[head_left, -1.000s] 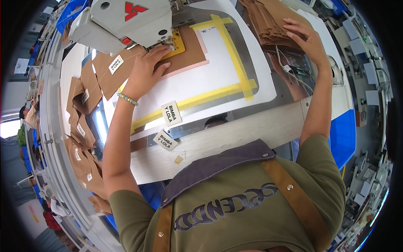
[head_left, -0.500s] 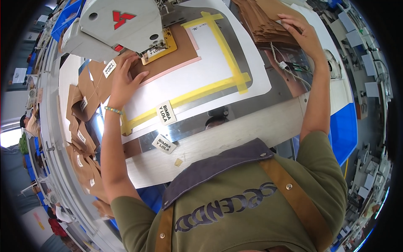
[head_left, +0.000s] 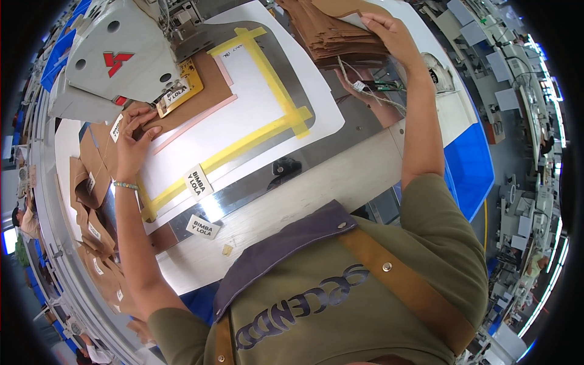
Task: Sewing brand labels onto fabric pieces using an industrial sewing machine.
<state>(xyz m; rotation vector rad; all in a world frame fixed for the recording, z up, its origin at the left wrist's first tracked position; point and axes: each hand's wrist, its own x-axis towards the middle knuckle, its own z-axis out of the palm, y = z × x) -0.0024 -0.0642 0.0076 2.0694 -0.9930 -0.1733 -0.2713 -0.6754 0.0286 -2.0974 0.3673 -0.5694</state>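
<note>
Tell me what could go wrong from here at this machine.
The left hand sits right beside the machine head and the yellow plate, so its fingers might get pinched if the machine moves.
The brown stack under the right hand has uneven edges, so pieces could slide or come away together.
A loose white label overlaps the yellow tape near the left forearm, which might brush it out of place.

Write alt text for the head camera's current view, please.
A person's left hand touches a brown sheet beside a white machine, while the right hand pinches a brown piece atop a stack. Two loose pale labels lie nearer the person's body.
</note>
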